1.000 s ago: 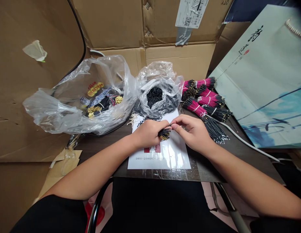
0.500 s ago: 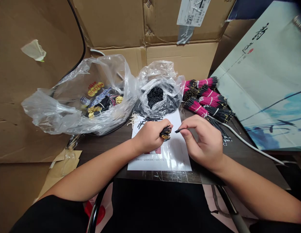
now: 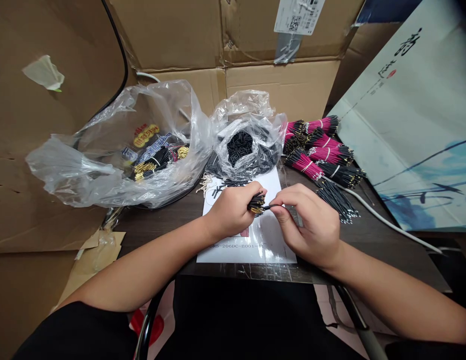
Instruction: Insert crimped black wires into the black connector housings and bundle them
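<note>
Right, I am logging the bench as it stands. My left hand (image 3: pixel 230 210) is clenching a tight bunch of gold-tipped black wires (image 3: pixel 256 204), its fingers closed around them, and the bunch is sitting just above the printed white sheet (image 3: pixel 248 252). My right hand (image 3: pixel 311 225) is pinching a thin black piece (image 3: pixel 269 206) between thumb and forefinger, and its end is meeting the bunch or lying just beside it; I cannot tell which from this view.

On the finished side, several tied pink-and-black wire bundles (image 3: pixel 311 150) are lying at the far right of the dark table (image 3: pixel 150 240), and tied gold-tipped black bundles (image 3: pixel 157 162) are sitting inside the large clear bag (image 3: pixel 67 170).

On the remaining side, a heap of short black pieces (image 3: pixel 239 147) is filling the smaller clear bag (image 3: pixel 251 107), and a few loose black pieces (image 3: pixel 221 187) are lying along the sheet's far edge. A black wire bundle (image 3: pixel 336 200) is also resting beside my right hand. I am unable to give a count from this view.
</note>
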